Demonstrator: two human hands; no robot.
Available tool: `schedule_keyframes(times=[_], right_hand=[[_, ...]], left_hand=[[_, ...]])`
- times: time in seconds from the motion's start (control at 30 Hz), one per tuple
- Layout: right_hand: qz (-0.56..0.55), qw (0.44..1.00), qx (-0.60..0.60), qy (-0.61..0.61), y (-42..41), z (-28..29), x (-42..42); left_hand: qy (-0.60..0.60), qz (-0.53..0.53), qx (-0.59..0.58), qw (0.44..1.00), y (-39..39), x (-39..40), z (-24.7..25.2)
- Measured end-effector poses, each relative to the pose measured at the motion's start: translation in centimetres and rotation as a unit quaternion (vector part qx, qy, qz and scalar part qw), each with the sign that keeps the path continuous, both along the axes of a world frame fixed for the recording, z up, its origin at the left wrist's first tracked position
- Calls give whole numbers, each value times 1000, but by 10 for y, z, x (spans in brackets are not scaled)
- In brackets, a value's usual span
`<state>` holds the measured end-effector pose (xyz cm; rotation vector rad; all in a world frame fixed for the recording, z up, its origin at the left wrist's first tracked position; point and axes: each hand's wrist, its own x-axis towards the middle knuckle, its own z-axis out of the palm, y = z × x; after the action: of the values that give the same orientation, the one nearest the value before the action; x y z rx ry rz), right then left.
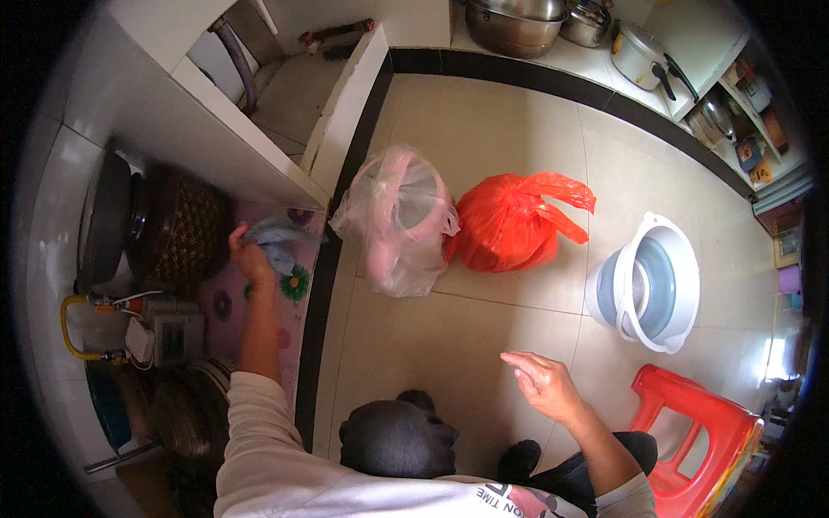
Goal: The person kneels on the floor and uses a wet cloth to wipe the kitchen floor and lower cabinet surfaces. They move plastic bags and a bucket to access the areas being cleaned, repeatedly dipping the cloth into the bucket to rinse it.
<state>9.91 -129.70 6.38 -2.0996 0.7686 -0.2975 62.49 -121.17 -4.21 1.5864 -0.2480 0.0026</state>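
Observation:
My left hand [251,256] holds a blue-grey cloth [277,243], blurred, over a pink flowered mat [223,294] on the cabinet floor. Beside it on the left stands a dark brown jar [181,226] with a crosshatch pattern. My right hand [547,385] is raised above the tiled floor with nothing in it, fingers extended close together and thumb partly apart. In front of me a clear plastic bag [414,275] wraps a pink round-rimmed item, touching a tied red plastic bag [505,223]. A white and blue-grey bucket [654,285] stands to the right.
A red plastic stool [706,421] is at the lower right. A gas meter [171,333] with a yellow hose [68,327] sits inside the left cabinet. White partition edges [249,146] border that opening. Steel pots [518,29] and a pressure cooker [638,55] line the far shelf.

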Motion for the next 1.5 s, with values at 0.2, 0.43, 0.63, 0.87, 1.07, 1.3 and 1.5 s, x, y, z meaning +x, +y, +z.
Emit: schedule_keyframes(times=[0.2, 0.43, 0.63, 0.87, 1.07, 1.3, 1.5], right_hand=[[2, 1000, -2, -11, 4, -2, -2], [9, 1000, -13, 13, 9, 0, 3], [45, 999, -7, -9, 9, -7, 20], [30, 999, -29, -8, 5, 3, 17], [11, 999, -19, -39, 4, 11, 16], [11, 995, 87, -40, 11, 9, 8], [-63, 910, 396, -105, 30, 5, 11]], left_hand=[[9, 69, 284, 956, 6, 61, -40], [-56, -150, 467, 869, -40, 23, -58], [-288, -217, 444, 820, -14, 47, -69], [-69, -331, 357, 871, -26, -17, -43], [-45, -353, 234, 905, 28, -81, -21], [366, -278, 131, 878, 55, -215, 71], [445, -606, 25, 659, 6, -283, 95]])
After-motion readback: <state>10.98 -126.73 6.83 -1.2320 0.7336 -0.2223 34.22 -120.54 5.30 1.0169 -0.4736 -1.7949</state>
